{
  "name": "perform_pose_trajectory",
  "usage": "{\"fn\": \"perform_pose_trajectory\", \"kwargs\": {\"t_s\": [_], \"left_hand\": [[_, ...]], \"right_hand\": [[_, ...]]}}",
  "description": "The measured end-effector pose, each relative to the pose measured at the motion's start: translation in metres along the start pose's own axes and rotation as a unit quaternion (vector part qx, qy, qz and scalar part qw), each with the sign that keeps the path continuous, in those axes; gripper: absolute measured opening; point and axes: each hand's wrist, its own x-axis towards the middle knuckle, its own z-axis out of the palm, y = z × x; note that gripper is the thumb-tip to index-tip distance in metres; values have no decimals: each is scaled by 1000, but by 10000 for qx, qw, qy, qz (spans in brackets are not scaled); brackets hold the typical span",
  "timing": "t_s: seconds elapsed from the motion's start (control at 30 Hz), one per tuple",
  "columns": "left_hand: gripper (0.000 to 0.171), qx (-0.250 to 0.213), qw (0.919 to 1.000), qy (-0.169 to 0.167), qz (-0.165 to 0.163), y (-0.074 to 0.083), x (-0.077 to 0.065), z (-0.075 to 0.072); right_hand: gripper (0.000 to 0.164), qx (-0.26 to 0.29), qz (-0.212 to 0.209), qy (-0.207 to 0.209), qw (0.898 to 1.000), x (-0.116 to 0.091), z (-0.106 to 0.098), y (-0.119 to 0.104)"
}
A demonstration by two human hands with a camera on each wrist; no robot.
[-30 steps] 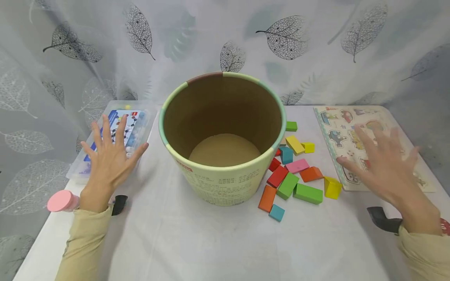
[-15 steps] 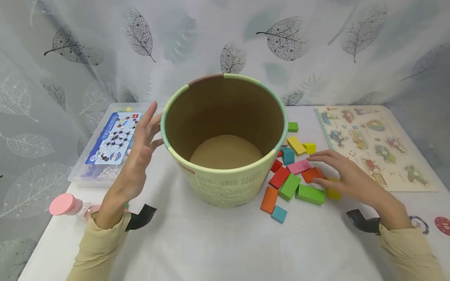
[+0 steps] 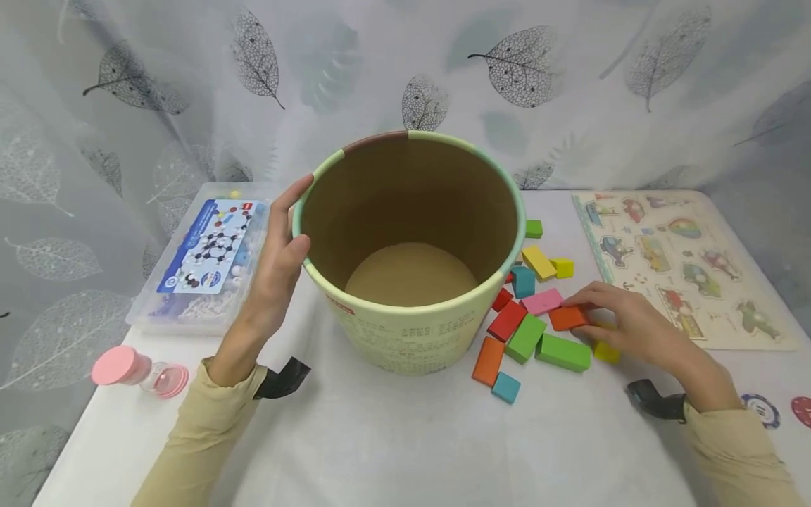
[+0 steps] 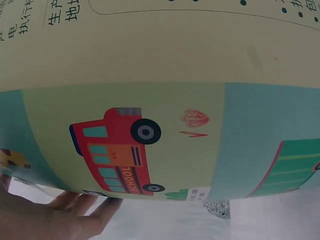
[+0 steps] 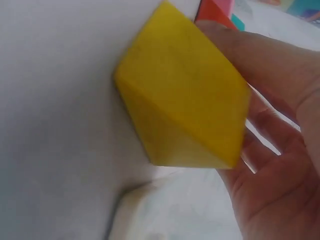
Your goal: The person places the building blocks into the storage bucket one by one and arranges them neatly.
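In the head view, a large paper bucket (image 3: pixel 399 331) stands in the middle, its mouth facing up. My left hand (image 3: pixel 269 282) rests against its left outer wall, with the thumb and a fingertip at the rim. The left wrist view shows a printed red school bus (image 4: pixel 120 155) on the bucket's wall, above my fingers. At the right, my right hand (image 3: pixel 633 327) pinches an orange-red block (image 3: pixel 568 317) between thumb and fingers, at the edge of a group of coloured blocks. A yellow wedge-shaped block (image 5: pixel 185 95) lies close under that hand, partly covered in the head view.
Green (image 3: pixel 564 352), pink (image 3: pixel 541 301) and several other blocks lie right of the bucket. A puzzle board (image 3: pixel 684 267) lies farther right, near poker chips (image 3: pixel 760 410). At left are a clear plastic case (image 3: pixel 184 310) and a pink-lidded jar (image 3: pixel 120 365). A leaf-print curtain (image 3: pixel 355 56) hangs behind.
Both hands have moved inward from the sides. The left has come to the bucket's wall; the right has come down to the blocks and taken hold of the orange-red one.
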Motion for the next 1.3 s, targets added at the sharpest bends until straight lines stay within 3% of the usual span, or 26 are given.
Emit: {"fn": "perform_pose_trajectory", "kwargs": {"t_s": [0.2,0.33,0.47,0.63,0.7,0.87,1.03,1.3], "left_hand": [[78,-13,9998,-25,188,0,6,4],[69,87,9998,20,196,-1,9,5],[64,121,9995,169,222,-3,8,6],[68,42,9985,326,434,-8,9,9],[70,38,9979,383,525,-10,10,10],[72,153,9969,396,661,-15,10,11],[73,289,9957,436,762,-16,9,13],[72,439,9944,446,847,-16,8,14]], "right_hand": [[44,-196,120,17,9997,3,-23,-8],[55,-415,-267,830,9953,8,-54,-18],[49,216,-977,1959,9755,22,-91,-35],[44,2111,-1435,2552,9326,53,-121,-86],[44,2373,-1567,2579,9234,67,-125,-110],[48,2228,-1991,2331,9254,104,-119,-148],[44,2816,-1949,2114,9154,127,-100,-163],[39,3290,-1955,1952,9030,136,-92,-169]]}}
